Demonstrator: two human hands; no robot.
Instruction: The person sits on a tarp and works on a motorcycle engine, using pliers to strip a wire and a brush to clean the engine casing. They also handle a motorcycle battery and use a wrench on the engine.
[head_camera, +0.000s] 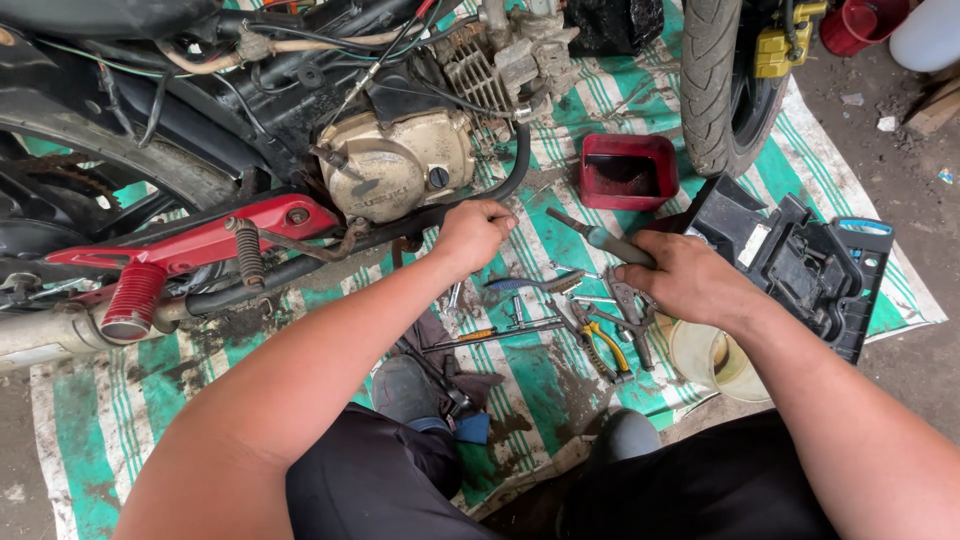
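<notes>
My left hand (472, 232) grips the engine's (400, 160) underside, fingers curled tight. My right hand (685, 280) holds a stiff, probably greasy tool (600, 237) by its handle, pliers (600, 345) just below.

Red tray (628, 172), yellow-handled pliers (604, 350), striped mat (100, 420)

The scene is lit evenly by soft, diffuse daylight, and only faint shadows are cast beneath the dark motorcycle frame (200, 110) at far left. A mild sheen is seen on the gold metal engine cover (400, 160). Focus is sharp throughout; edges are slightly bowed.
</notes>
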